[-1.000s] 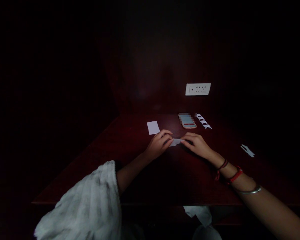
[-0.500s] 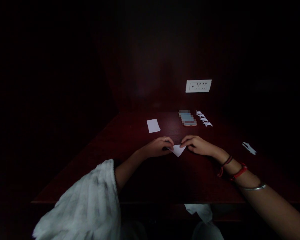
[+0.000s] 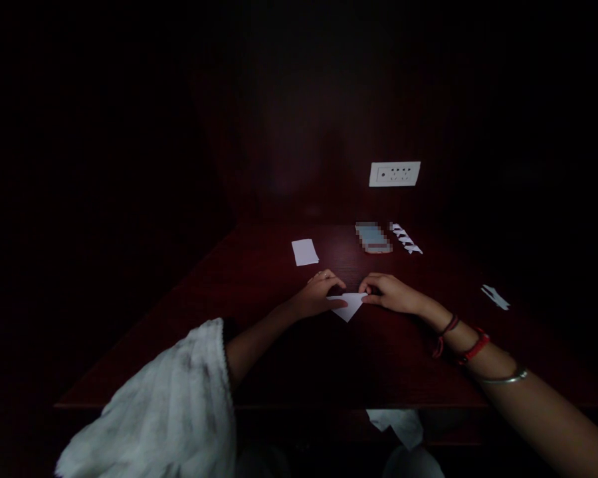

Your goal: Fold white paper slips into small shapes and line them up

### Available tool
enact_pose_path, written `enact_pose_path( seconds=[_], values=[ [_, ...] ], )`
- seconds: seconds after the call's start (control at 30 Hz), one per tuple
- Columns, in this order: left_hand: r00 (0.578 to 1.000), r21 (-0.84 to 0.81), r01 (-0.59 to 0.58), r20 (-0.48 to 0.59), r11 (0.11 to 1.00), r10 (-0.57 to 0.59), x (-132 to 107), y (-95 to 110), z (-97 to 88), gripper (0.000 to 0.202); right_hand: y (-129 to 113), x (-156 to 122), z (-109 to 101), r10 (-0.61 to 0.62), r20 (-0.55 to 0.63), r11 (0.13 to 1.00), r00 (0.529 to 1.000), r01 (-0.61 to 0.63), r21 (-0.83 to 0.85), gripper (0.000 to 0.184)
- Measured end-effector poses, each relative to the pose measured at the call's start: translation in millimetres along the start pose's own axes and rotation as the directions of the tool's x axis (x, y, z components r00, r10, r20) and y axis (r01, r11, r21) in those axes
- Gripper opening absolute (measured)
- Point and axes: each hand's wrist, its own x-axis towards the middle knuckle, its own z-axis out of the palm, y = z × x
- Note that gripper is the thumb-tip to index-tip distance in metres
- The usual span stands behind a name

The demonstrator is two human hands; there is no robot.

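Note:
A folded piece of white paper (image 3: 349, 311), its point towards me, lies between my two hands over the dark red table. My left hand (image 3: 319, 294) is at its left side, the thumb laid across the paper and the fingers lifted apart from the thumb. At the right corner, my right hand (image 3: 389, 293) pinches the paper between thumb and bent fingers. What the paper's underside looks like is hidden.
Beyond my left hand lies a stack of white paper pieces (image 3: 305, 252). A phone (image 3: 373, 238) and a row of folded white paper pieces (image 3: 406, 239) are further back. White strips (image 3: 495, 297) lie at right. A socket panel (image 3: 395, 174) is on the wall.
The paper has shifted slightly left and nearer to me, and its fold now looks different. My left fingers have spread from the thumb, while my right hand stays at the right corner.

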Motion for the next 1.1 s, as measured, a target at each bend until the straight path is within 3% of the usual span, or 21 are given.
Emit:
enact_pose_path(
  seconds=[0.2,0.3,0.43,0.6,0.8,1.1],
  values=[
    [0.998,-0.039,0.033,0.056,0.999,-0.031,0,2,1.7,0.029,0,0,4,0.009,-0.025,0.999,1.0,-0.008,0.036,0.013],
    [0.999,-0.068,0.017,0.046,0.998,-0.013,0,3,1.7,0.028,-3,2,5,-0.016,-0.054,0.999,0.998,0.018,0.043,0.019],
    [0.998,-0.091,-0.04,0.05,0.995,0.044,1,8,-0.7,0.02,-7,3,5,-0.053,-0.04,0.998,0.998,0.055,0.027,0.014],
    [0.998,-0.013,-0.061,0.01,0.998,0.061,3,12,-0.1,0.005,-7,4,5,-0.097,-0.061,0.994,0.993,0.093,-0.057,0.015],
    [0.998,0.022,-0.064,-0.01,0.998,0.064,5,14,2.3,0.009,-3,5,7,-0.114,-0.084,0.974,0.99,0.095,-0.207,0.017],
    [0.997,0.08,-0.081,0.015,0.994,0.08,6,15,2.0,0.015,-4,6,6,-0.119,-0.077,0.964,0.99,0.096,-0.25,0.016]
  ],
)
